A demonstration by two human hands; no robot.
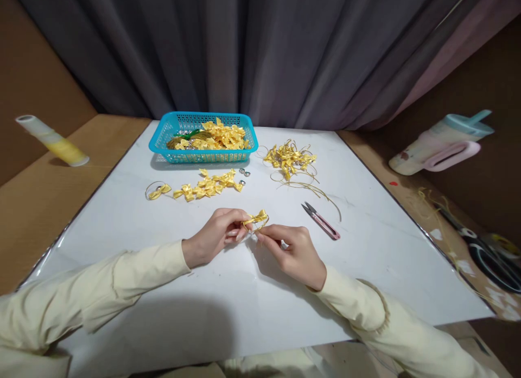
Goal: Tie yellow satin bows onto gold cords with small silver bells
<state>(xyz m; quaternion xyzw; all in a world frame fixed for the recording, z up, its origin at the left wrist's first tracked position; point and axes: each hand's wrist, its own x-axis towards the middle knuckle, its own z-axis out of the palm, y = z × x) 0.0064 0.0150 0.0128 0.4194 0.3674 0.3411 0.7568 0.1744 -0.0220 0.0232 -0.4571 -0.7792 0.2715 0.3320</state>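
Above the middle of the white table my left hand point(222, 232) pinches a small yellow ribbon bow point(258, 217). From the bow runs a thin gold cord point(267, 222), looped at its right side. My right hand point(291, 253) is closed, thumb and forefinger pinching the cord just below and right of the bow. The fingertips of both hands are close together. Beyond them lies a row of loose yellow bows point(207, 187), with several small silvery beads point(242, 182) at its right end. A single bow with a cord loop point(159, 191) lies left of the row.
A blue basket point(203, 157) of bows stands at the back. Right of it lies a pile of corded bows point(290, 158). Pink thread snips point(321, 222) rest right of my hands. A ribbon tube point(55, 142), a tumbler point(443, 145) and black scissors point(478, 248) flank the white surface.
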